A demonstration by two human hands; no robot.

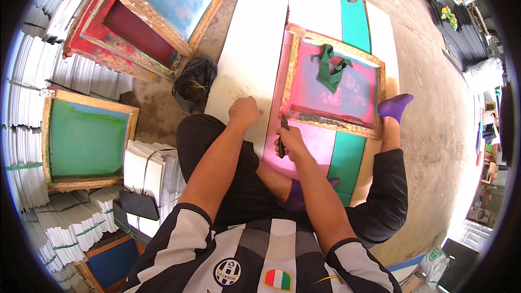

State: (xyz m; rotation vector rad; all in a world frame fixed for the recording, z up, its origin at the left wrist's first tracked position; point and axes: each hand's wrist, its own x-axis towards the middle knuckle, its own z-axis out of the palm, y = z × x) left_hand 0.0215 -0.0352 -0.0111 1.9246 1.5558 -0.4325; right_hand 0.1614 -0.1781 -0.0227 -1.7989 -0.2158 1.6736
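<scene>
My left hand [246, 112] is closed, knuckles up, over the white board [254, 43]; anything inside its fingers is hidden. Small dark specks lie on the board just beyond it. My right hand [292, 144] grips a slim black hand tool [283, 135], its far end by the near left corner of a screen-printing frame [293, 70]. I cannot make out the tool's exact kind. Wood edges this frame around a pink-stained mesh with pale blue patches. A crumpled dark green cloth strip [330, 76] lies on the mesh. Beneath the frame run pink, green and white panels.
More screen frames lean at the upper left, and a green-meshed one [89, 141] stands left. A black plastic bag [194, 84] sits beside the board. Stacks of white sheets [24, 103] line the left side. My purple-socked foot [395, 107] rests right of the pink frame.
</scene>
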